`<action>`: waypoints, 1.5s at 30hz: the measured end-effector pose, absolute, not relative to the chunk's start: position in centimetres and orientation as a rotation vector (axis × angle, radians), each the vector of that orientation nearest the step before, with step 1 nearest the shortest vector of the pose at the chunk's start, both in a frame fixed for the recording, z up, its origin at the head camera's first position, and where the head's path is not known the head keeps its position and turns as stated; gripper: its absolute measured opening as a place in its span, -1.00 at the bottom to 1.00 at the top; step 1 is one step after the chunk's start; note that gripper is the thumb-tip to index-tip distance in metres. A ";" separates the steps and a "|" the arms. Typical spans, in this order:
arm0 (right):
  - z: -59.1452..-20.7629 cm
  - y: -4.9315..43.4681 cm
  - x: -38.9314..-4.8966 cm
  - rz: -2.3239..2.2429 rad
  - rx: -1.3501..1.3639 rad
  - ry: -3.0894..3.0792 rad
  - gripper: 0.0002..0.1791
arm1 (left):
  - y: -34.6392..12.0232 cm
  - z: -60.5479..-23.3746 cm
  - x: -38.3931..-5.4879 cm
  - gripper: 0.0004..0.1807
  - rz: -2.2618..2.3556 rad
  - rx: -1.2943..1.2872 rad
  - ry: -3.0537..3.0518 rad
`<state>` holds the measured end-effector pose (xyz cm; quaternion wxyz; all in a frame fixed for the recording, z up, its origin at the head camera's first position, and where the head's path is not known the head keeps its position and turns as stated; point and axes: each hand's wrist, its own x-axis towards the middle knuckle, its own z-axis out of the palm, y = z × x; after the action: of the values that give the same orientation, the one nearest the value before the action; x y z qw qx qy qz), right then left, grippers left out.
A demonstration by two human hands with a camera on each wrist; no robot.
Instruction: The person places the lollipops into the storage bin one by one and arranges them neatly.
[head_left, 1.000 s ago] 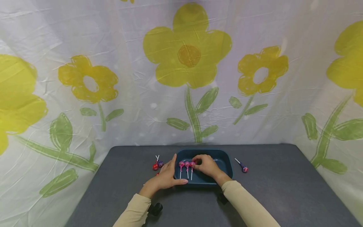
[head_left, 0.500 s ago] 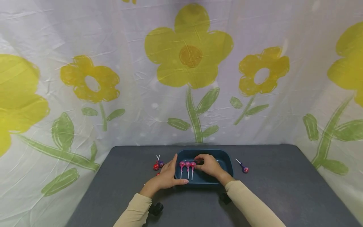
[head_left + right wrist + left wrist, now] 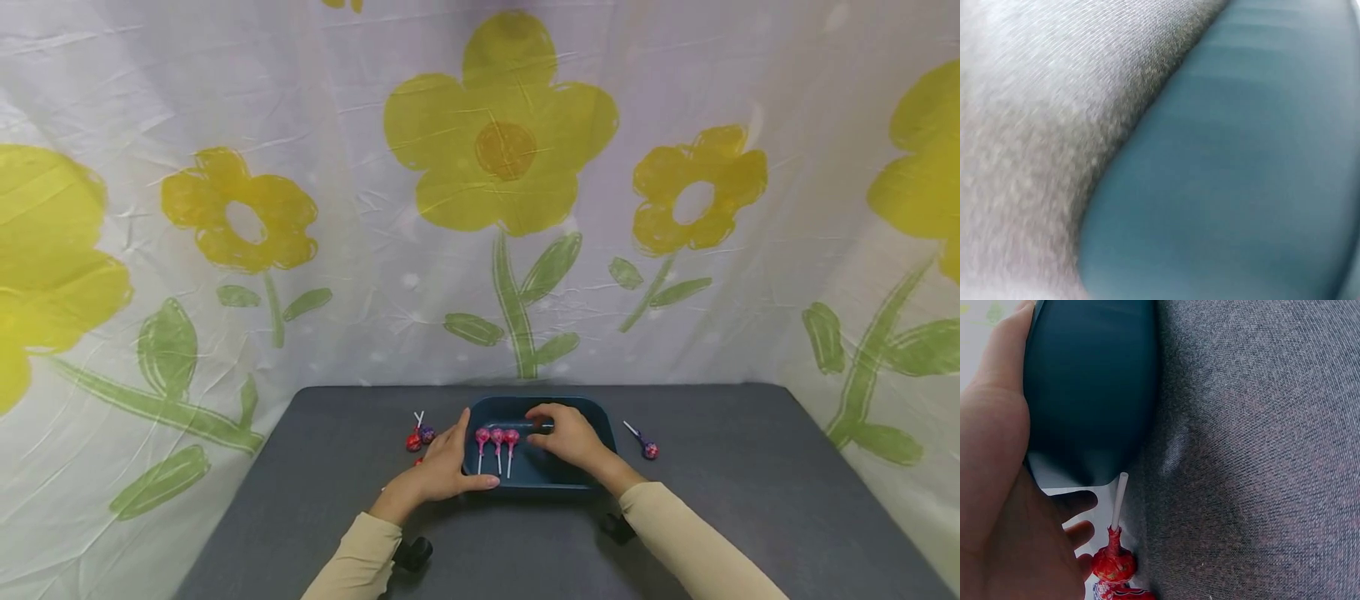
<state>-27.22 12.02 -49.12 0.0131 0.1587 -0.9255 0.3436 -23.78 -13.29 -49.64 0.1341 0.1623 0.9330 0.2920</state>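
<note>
Three pink lollipops (image 3: 497, 437) lie side by side in the dark blue tray (image 3: 577, 482), sticks toward the near edge. My left hand (image 3: 438, 471) rests at the tray's left end, fingers extended along the side and thumb by the front rim. In the left wrist view, a red lollipop (image 3: 1114, 564) lies just beyond its fingertips. Over the tray, right of the pink lollipops, is my right hand (image 3: 568, 437), its fingers loosely bent and apart, with no lollipop visible between them. The right wrist view has only the tray's outer wall (image 3: 1222, 175) and tabletop, not the hand.
Left of the tray are a red lollipop (image 3: 413, 442) and a purple one (image 3: 427, 434), with more red partly hidden by the left hand. Another lollipop (image 3: 649, 450) lies to the right on the grey table (image 3: 750, 500). A flower-printed curtain (image 3: 360, 317) hangs behind.
My right hand has let go of the rightmost pink lollipop and moved right, away from it. The pink lollipops stay in their row. My left hand keeps its place on the tray.
</note>
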 end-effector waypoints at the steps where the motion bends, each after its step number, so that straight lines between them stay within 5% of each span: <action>1: -48.9 12.2 -27.1 1.079 0.493 -2.879 -0.59 | -13.3 -49.7 -23.8 0.38 0.847 0.471 2.708; 20: -46.0 17.3 -25.5 1.148 0.485 -2.802 -0.60 | -13.4 -49.9 -23.8 0.39 0.846 0.515 2.709; 45: -47.3 23.2 -24.8 1.112 0.292 -2.690 -0.63 | -13.4 -50.1 -23.8 0.39 0.849 0.499 2.706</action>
<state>-24.79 23.19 -47.33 0.1078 0.0993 -0.9142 0.3777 -23.82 -13.42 -50.06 0.1308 0.1720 0.9316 0.2923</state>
